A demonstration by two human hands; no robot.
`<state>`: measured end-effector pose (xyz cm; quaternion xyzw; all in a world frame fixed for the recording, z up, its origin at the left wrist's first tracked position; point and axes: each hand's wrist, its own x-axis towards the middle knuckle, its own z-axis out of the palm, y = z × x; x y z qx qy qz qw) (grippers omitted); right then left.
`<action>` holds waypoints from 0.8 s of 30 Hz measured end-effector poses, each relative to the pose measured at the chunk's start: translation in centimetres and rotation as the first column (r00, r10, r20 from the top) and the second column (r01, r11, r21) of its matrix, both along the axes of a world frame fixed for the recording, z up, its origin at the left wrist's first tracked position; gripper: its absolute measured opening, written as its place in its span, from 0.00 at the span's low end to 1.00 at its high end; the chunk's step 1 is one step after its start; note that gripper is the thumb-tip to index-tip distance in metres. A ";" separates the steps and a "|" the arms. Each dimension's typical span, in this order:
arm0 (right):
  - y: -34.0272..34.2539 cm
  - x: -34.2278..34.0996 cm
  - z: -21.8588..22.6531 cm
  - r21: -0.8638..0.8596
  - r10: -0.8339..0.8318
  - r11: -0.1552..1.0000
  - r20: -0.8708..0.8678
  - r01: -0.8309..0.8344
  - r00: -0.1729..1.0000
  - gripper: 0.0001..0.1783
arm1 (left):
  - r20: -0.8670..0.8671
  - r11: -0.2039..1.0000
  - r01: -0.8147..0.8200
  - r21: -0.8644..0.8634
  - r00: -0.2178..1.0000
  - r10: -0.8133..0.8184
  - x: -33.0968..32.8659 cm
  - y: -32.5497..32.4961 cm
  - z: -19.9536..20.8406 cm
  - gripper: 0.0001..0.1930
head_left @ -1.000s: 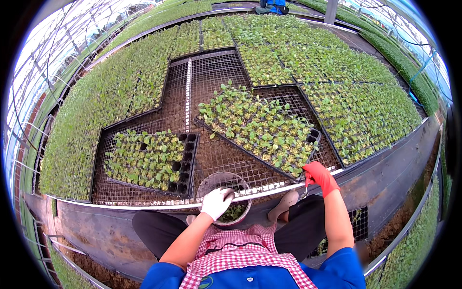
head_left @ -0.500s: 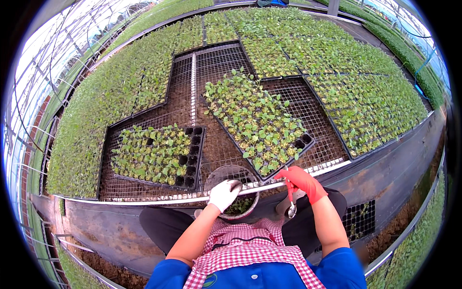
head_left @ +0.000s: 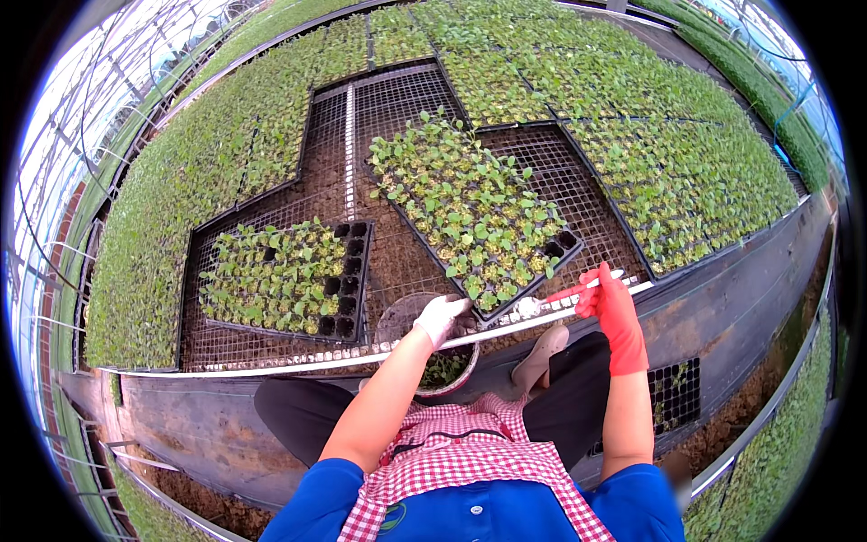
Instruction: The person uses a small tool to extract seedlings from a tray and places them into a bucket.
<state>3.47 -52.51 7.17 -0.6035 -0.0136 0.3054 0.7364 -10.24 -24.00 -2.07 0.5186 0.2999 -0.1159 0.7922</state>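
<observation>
My right hand [head_left: 607, 303], in a red glove, is closed round a spoon with a red handle [head_left: 564, 294]. Its shiny bowl points left, close to the near corner of a black tray of leafy seedlings [head_left: 470, 212] that lies askew on the mesh bench. My left hand [head_left: 442, 320] wears a white glove with dark fingertips. Its fingers are together, beside that same tray corner and above a round bucket [head_left: 462, 378] with greenery inside. Whatever those fingers hold, if anything, is hidden. To the left lies another seedling tray [head_left: 271, 280] with several bare cells along its right side.
Rows of seedling trays [head_left: 668, 181] cover the bench on both sides and behind. A white rail [head_left: 298, 369] runs along the bench's front edge. A black cell tray [head_left: 677, 393] lies low at the right. My knees and a shoe [head_left: 540, 357] are below the rail.
My right hand has risen to the right, and the spoon has swung from pointing down to pointing left at the tray corner. My left hand has moved up and right towards that corner.
</observation>
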 end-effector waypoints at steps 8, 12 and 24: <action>0.3 -3.1 3.8 -0.083 0.031 0.996 0.465 0.009 0.885 0.13 | 0.107 0.968 -0.224 -0.110 0.966 0.236 -1.5 1.5 -0.7 0.13; 0.3 -5.2 3.8 -0.171 0.151 0.982 0.484 -0.076 0.862 0.11 | 0.104 0.822 -0.049 0.567 0.995 -0.012 -2.1 2.1 1.1 0.16; 8.6 -11.1 2.8 -0.185 0.436 0.900 0.354 -0.395 0.827 0.09 | -0.385 -0.389 0.391 0.834 0.918 0.096 -7.6 6.7 4.0 0.20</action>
